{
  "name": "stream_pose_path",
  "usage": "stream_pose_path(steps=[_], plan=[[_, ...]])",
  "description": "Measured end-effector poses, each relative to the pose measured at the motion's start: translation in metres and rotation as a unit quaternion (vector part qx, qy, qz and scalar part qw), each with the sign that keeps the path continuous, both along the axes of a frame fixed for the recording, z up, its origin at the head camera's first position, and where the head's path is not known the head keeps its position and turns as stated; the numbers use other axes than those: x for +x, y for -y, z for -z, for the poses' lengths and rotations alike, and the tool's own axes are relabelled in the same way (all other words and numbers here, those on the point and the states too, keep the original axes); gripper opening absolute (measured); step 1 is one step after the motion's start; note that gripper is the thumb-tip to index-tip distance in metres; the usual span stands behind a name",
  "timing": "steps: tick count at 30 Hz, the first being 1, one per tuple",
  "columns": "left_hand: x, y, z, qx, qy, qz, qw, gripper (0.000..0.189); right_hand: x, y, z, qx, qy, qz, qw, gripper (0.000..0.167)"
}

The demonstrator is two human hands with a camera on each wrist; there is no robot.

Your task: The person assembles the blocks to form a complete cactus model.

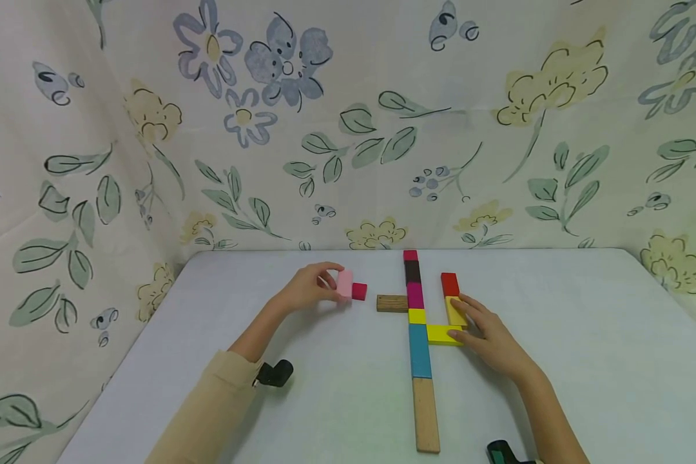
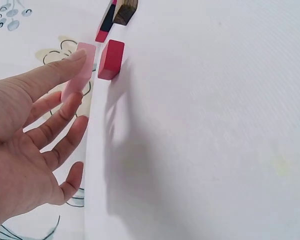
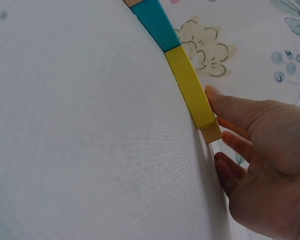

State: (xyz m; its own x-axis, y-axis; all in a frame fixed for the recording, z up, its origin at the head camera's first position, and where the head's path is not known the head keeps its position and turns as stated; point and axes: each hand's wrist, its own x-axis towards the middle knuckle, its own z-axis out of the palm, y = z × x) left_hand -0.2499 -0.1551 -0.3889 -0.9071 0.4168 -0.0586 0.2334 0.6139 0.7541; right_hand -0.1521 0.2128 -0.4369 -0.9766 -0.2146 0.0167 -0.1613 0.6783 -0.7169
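Observation:
My left hand [image 1: 311, 285] pinches a pink block [image 1: 345, 284] between thumb and fingers, left of the middle of the white table. Right beside it is a small crimson block [image 1: 359, 291]; both show in the left wrist view, where the pink block [image 2: 83, 70] has my thumb across it. My right hand [image 1: 490, 332] touches the yellow blocks on the right. Its thumb lies at the end of a long yellow block [image 1: 437, 334], and a fingertip rests on a paler yellow block [image 1: 455, 316]. A red block [image 1: 450, 283] stands beyond the paler one.
A line of blocks runs up the table: a wooden block [image 1: 426, 415], a blue block [image 1: 420, 351], a small yellow one, a magenta block [image 1: 415, 296], a dark block [image 1: 412, 271] and a crimson one. A brown wooden block [image 1: 392, 303] juts left from it. Floral cloth [image 1: 325, 212] hangs behind.

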Motion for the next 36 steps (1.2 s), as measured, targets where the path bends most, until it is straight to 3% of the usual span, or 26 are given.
stream_pose_path(steps=[8,17,29,36], plan=[[-0.008,-0.014,-0.004,-0.002,0.008,-0.006,0.9999,0.061,0.001,-0.001,0.000,-0.001,-0.002,0.001,1.0000,0.068],[-0.017,-0.032,-0.004,0.009,-0.008,-0.005,0.9999,0.063,0.001,0.000,0.001,-0.004,0.000,0.000,1.0000,0.068],[-0.030,-0.057,0.005,0.014,-0.025,-0.004,0.9996,0.063,0.000,-0.001,0.000,0.001,-0.004,0.001,1.0000,0.068],[-0.033,-0.069,0.013,0.006,-0.013,-0.021,0.9997,0.063,0.000,-0.001,0.001,0.001,-0.003,0.002,1.0000,0.068]])
